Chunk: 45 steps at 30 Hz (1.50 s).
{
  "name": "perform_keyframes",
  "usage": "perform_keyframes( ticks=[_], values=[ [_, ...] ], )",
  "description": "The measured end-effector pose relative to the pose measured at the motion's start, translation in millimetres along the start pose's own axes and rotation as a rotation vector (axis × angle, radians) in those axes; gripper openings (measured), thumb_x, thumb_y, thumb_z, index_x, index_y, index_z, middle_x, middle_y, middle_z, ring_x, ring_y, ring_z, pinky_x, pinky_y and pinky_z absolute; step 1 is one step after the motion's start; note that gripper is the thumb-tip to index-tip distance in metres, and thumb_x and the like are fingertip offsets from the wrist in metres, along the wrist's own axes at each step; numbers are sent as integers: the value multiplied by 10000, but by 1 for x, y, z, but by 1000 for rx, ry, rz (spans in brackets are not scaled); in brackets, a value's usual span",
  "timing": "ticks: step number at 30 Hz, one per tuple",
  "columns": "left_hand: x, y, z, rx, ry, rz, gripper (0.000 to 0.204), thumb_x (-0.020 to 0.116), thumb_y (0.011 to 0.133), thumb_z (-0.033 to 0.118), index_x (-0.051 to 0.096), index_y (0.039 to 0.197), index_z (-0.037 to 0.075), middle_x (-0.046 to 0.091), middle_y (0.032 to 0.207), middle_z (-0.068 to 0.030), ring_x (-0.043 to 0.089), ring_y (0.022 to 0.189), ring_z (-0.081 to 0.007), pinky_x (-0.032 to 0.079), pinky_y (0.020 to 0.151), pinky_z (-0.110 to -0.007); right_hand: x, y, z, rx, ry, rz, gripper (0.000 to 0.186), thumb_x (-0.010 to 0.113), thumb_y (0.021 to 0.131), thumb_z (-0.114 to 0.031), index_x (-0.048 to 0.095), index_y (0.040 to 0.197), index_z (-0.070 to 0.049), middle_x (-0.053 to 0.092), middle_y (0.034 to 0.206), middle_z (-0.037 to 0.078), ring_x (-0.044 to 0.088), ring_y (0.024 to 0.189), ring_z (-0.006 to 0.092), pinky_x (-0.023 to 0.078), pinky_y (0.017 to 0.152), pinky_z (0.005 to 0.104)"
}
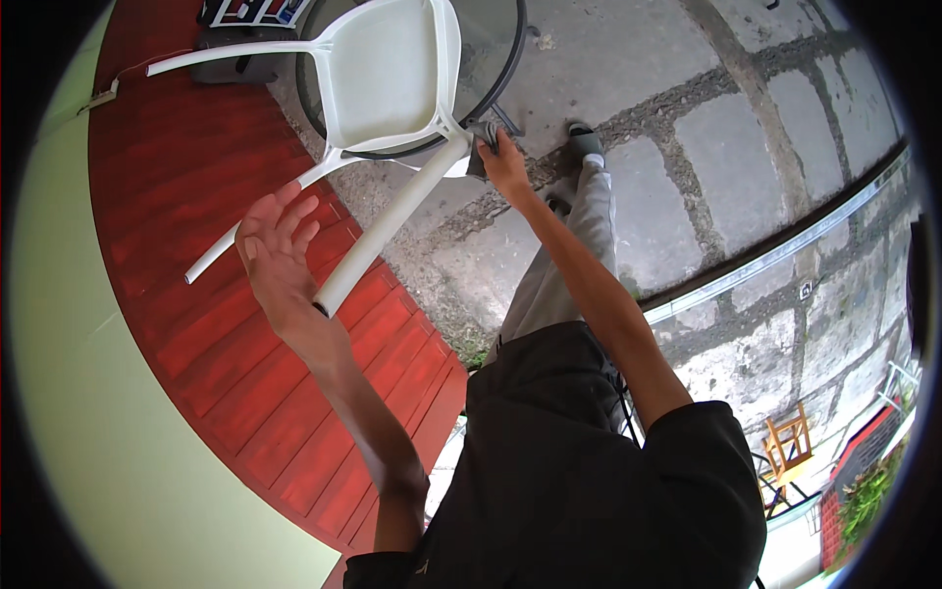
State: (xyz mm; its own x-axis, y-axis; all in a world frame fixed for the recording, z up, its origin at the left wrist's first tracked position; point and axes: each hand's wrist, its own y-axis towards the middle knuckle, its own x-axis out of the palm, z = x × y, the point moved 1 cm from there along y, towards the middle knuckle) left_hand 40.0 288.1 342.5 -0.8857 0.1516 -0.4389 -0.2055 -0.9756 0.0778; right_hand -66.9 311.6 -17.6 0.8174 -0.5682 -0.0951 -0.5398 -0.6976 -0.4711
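A white plastic chair (381,83) lies tipped over on a round glass-topped table (518,61), its legs sticking out toward me and to the left. My right hand (504,167) is closed around a dark grey cloth (479,149), which presses on the top of the nearest chair leg (397,216), close to the seat. Beside the free end of that same leg, my left hand (278,250) is raised with its fingers apart. Nothing is in it, and whether it touches the leg I cannot tell.
Red wooden boards (196,196) run along a pale green wall (69,344) on the left. Cracked concrete paving (667,216) spreads to the right, crossed by a metal-edged channel (775,236). A dark case (235,61) stands behind the chair. A wooden chair (788,450) is at the lower right.
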Motion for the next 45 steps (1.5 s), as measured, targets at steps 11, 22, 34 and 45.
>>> perform_keyframes(
  ticks=[11, 22, 34, 45],
  values=[
    [5, 3, -2, -106, -35, -208, 572, 244, 1057, 430, 497, 1325, -8, 615, 1249, -220, 608, 1145, -300, 437, 1005, -386, -11, -99, -86, -430, 358, -237, 220, 535, 1011, -139, 546, 1185, -4, 627, 896, 215, 562, 777, 371, 480, 762, 363],
    [10, 2, 3, -104, -71, -140, 593, 228, 1047, 410, 482, 1349, -34, 585, 1285, -257, 610, 1147, -316, 452, 1009, -405, -21, -52, -95, -85, 177, -182, 216, 572, 1004, -207, 610, 1078, -7, 617, 725, 134, 563, 645, 218, 464, 642, 378],
    [14, 2, 6, -64, 41, -75, 618, 234, 1042, 407, 450, 1394, -53, 539, 1356, -252, 561, 1223, -323, 444, 1013, -399, -33, -110, -160, -261, 263, -295, 201, 563, 894, -25, 633, 1078, 14, 608, 643, 151, 602, 517, 212, 469, 514, 347],
    [17, 0, 6, -78, -12, -86, 609, 239, 1043, 405, 457, 1382, -52, 554, 1331, -252, 572, 1205, -315, 454, 1000, -384, -28, -159, -174, -291, 581, -492, 157, 554, 984, -50, 644, 1099, 7, 570, 629, 47, 544, 556, 103, 451, 543, 258]
  ],
)
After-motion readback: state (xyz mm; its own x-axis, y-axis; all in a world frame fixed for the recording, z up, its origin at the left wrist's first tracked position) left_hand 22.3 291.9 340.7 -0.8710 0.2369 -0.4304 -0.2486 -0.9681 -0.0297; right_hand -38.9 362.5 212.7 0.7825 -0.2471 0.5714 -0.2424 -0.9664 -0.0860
